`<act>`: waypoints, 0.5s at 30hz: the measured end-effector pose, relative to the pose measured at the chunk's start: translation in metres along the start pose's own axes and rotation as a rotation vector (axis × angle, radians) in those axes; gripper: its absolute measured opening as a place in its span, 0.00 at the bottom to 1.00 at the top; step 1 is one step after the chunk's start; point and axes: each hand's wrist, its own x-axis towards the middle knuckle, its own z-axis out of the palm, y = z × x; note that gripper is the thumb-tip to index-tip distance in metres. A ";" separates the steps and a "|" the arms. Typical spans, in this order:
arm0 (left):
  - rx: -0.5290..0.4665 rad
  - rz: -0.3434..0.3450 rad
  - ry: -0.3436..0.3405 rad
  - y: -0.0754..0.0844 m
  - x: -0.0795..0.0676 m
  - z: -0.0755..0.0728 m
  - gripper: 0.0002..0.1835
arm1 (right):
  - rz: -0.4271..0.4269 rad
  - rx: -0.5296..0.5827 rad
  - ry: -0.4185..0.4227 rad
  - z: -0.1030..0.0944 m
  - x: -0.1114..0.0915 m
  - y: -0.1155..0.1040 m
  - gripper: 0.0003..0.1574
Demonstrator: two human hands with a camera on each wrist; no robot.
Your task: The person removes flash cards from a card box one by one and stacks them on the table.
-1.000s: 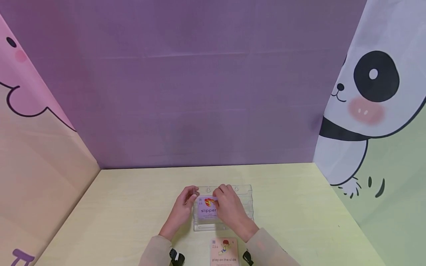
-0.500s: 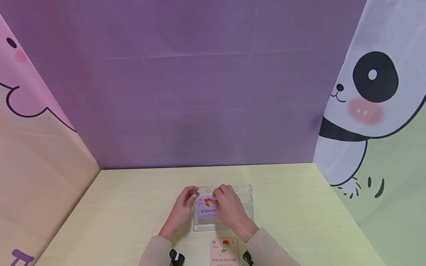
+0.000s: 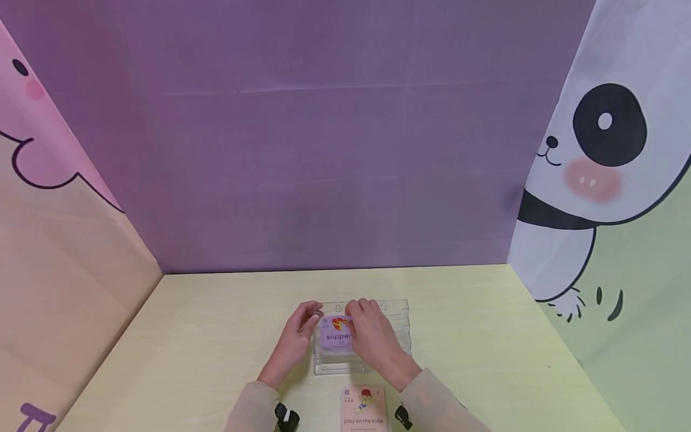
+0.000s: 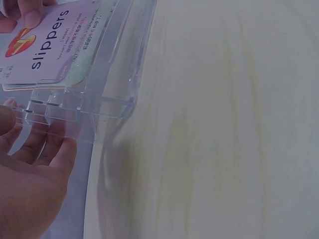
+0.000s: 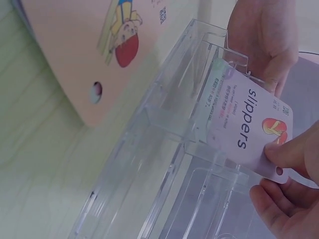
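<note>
At far left stands a wall printed in pink and beige (image 3: pixel 70 270), and behind the pale wooden counter (image 3: pixel 216 336) hangs a creased purple cloth backdrop (image 3: pixel 324 150). A beige sleeve (image 3: pixel 252 408) and a black strap (image 3: pixel 288 418) lead to the left hand (image 3: pixel 294 339), whose grip holds the left edge of a clear plastic tiered card holder (image 3: pixel 398 312), thumb on one side and fingers on the other. The lilac "slippers" card with rounded corners (image 3: pixel 336 337) is in the holder's left-hand section, its lower end among the clear walls; which tier it occupies I cannot tell. A pale green card (image 5: pixel 212 94) shows past its lower edge. Nearer the person, apart from the holder, a peach "play on the slide" card (image 3: pixel 363 409) lies on the counter. The right hand (image 3: pixel 372 339) pinches the lilac card by its punched corner and, seen from the head, covers its right end and the holder's middle. Another black strap (image 3: pixel 402 417) and beige sleeve follow, then a pale green wall with a white-and-black panda (image 3: pixel 604 189).
</note>
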 end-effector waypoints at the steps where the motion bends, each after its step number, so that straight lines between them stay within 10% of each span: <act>1: 0.002 0.006 0.003 -0.002 0.001 0.000 0.14 | 0.002 0.001 0.000 0.000 0.000 0.000 0.12; 15: -0.001 -0.010 0.013 -0.006 0.001 0.001 0.13 | 0.059 0.130 -0.004 0.003 0.001 0.004 0.16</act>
